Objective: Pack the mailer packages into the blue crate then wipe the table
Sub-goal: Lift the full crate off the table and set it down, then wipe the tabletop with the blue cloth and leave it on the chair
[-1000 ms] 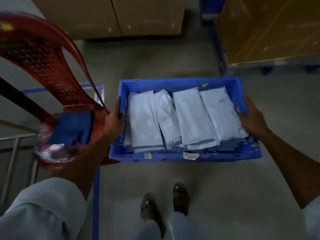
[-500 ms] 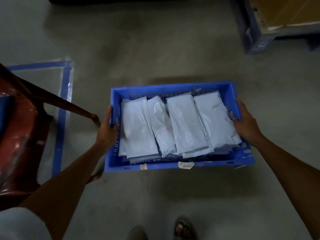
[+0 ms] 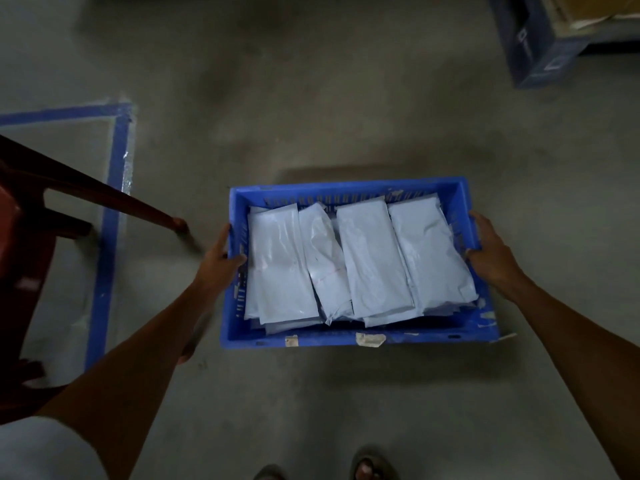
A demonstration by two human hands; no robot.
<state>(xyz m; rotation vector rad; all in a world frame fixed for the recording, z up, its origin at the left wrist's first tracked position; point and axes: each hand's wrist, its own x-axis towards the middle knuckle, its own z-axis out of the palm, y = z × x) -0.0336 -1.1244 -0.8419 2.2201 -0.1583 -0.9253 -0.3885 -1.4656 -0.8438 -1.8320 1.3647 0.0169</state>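
The left hand's (image 3: pixel 221 258) thumb (image 3: pixel 239 260) hooks over the rim while its fingers wrap the outside of the left wall of one blue slotted plastic crate (image 3: pixel 346 190). The right hand (image 3: pixel 491 252) curls round the right wall in the same way, so both hands grip the crate at the centre of the frame, low over the grey concrete floor (image 3: pixel 311 81); whether it touches the floor cannot be told.

Inside, four pale plastic mailer packages lie side by side on top: the first (image 3: pixel 277 265), second (image 3: pixel 323 258), third (image 3: pixel 374 261) and fourth (image 3: pixel 429 251), with the edges of more showing beneath them. Two torn labels (image 3: pixel 370 339) stick to the near wall.

At the left edge stands one red-brown plastic chair (image 3: pixel 104 192) beside a line of blue floor tape (image 3: pixel 114 202). One dark blue box (image 3: pixel 533 46) sits at upper right. Two sandalled feet (image 3: pixel 367 467) show at the bottom.
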